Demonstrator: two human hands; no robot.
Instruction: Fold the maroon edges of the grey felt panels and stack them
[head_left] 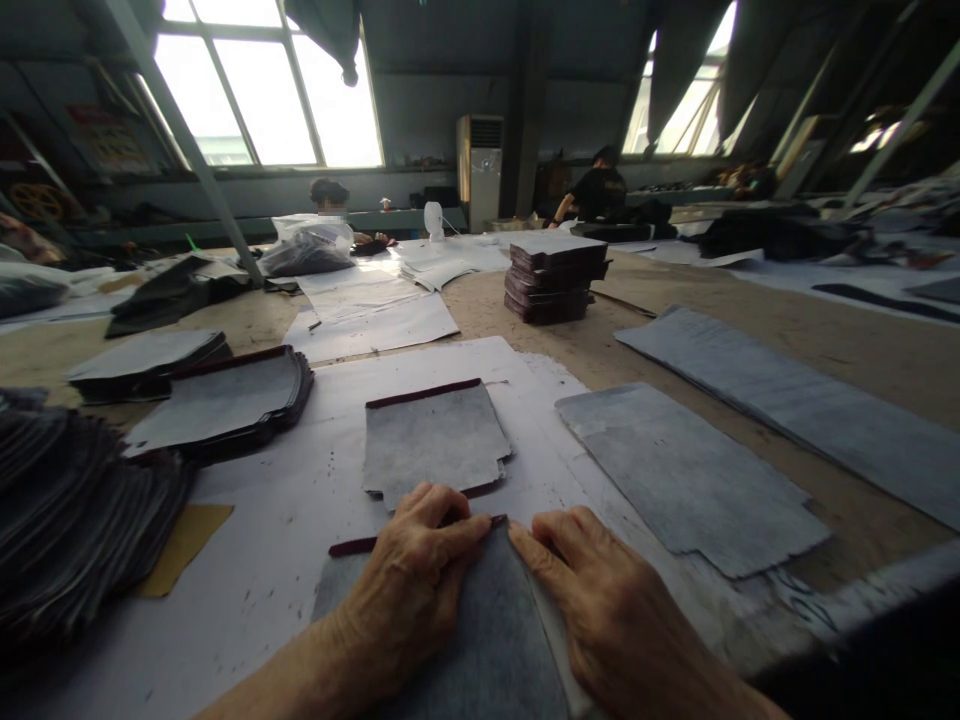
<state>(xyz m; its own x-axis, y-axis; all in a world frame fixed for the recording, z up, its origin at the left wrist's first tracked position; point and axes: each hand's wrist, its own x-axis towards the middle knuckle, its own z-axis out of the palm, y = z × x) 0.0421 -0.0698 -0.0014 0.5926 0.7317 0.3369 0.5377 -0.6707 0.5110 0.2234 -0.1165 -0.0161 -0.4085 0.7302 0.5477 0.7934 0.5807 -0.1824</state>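
gray panel (504,628): left hand (420,560) pinches its edge, right hand (604,585) grip unclear; scrawled marks (804,601) illegible.

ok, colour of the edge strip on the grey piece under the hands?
Dark maroon edge strip; shows best in the head view.

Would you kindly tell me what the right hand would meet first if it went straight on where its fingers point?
Probably the dark red tip of the grey piece, with the left hand just beyond; depth before the right hand is hard to judge.
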